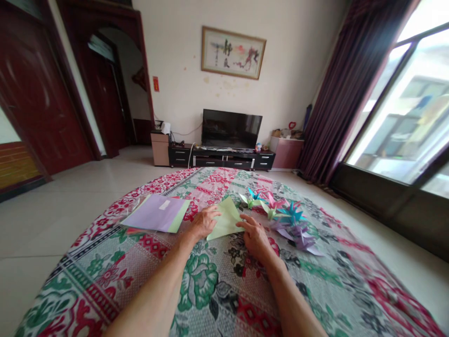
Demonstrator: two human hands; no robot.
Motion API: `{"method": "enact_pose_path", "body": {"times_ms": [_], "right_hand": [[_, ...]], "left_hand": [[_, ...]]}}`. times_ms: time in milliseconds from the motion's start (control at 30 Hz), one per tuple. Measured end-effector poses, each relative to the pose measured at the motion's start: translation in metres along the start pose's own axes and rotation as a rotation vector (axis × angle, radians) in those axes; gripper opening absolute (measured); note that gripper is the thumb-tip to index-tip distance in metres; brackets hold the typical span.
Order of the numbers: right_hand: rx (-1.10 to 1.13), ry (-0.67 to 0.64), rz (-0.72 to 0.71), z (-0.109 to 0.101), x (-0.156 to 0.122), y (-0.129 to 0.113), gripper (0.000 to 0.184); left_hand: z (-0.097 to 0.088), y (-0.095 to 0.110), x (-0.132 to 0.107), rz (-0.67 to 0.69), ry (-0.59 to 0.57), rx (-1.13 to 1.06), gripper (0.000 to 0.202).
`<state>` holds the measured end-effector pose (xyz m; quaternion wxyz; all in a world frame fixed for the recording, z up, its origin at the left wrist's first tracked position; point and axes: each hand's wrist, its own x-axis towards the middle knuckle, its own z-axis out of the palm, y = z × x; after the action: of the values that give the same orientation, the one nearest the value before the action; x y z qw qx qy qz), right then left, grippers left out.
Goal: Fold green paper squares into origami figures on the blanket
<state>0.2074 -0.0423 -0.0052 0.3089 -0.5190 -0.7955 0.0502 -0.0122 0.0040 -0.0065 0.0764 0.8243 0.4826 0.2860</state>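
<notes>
Pale-green paper, 1 sheet (pixel 224 220), is laid at a slant on the patterned tablecloth (pixel 199 281), btwn the L hand (pixel 206 221) and the R hand (pixel 255 234). Its L edge is covered by the L hand's fingers, which are kept close together; its R edge is touched by the R hand's fingers, bent and slightly parted. Whether the sheet is pinched or only pressed can't be told for either hand. Just L of the L hand, 1 stack of paper (pixel 150 215) is seen, topped w/ purple, w/ green showing along its R side; sheets in it can't be counted. On its top, 1 small white label (pixel 164 204) is borne, any print too small to read. Beyond and to the R of the R hand, folded paper figures (pixel 293 213) are grouped, approx. 7, some overlapped: 2 green, 2 blue, 2 purple, at least 1 pink. Well beyond both hands, 1 TV (pixel 231 128) is stood on 1 low dark cabinet (pixel 210 162). Above it, 1 framed picture (pixel 233 52) is hung, w/ brushed Chinese-style chars., too blurred to be read w/ certainty. Far beyond the L hand, 1 red slip (pixel 156 84) is fixed to the wall, its marks illegible.
</notes>
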Motion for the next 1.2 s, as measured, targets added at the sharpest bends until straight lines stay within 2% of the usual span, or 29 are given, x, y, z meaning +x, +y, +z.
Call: {"method": "enact_pose_path", "body": {"times_ms": [67,167,267,433,733,900,1033,1100,1200], "right_hand": [[0.001,0.005,0.012,0.000,0.001,0.000,0.040],[-0.004,0.011,0.027,-0.001,0.001,-0.002,0.033],[-0.003,0.023,0.029,-0.001,0.001,-0.001,0.033],[0.019,0.016,0.004,-0.003,0.001,0.003,0.031],[0.041,0.043,-0.016,-0.005,0.002,0.002,0.023],[0.021,0.016,-0.010,-0.006,0.000,0.003,0.023],[-0.013,0.115,-0.048,-0.009,0.002,-0.015,0.031],[0.038,0.094,-0.146,-0.006,0.003,-0.031,0.036],[0.119,-0.023,-0.277,0.002,0.004,-0.052,0.039]], "left_hand": [[0.000,-0.002,0.000,-0.002,0.019,0.041,0.029],[0.000,-0.003,0.000,0.018,-0.030,0.071,0.026],[0.001,-0.002,-0.002,0.049,-0.059,0.104,0.029],[0.003,0.001,-0.006,0.050,-0.042,0.147,0.030],[-0.005,-0.001,-0.004,-0.050,-0.089,-0.051,0.032],[-0.008,-0.002,-0.004,-0.045,-0.074,-0.088,0.033],[-0.009,-0.002,-0.005,-0.044,-0.090,-0.084,0.032],[-0.010,-0.002,-0.005,-0.042,-0.099,-0.080,0.032],[-0.009,-0.004,-0.004,-0.042,-0.097,-0.084,0.031]]}}
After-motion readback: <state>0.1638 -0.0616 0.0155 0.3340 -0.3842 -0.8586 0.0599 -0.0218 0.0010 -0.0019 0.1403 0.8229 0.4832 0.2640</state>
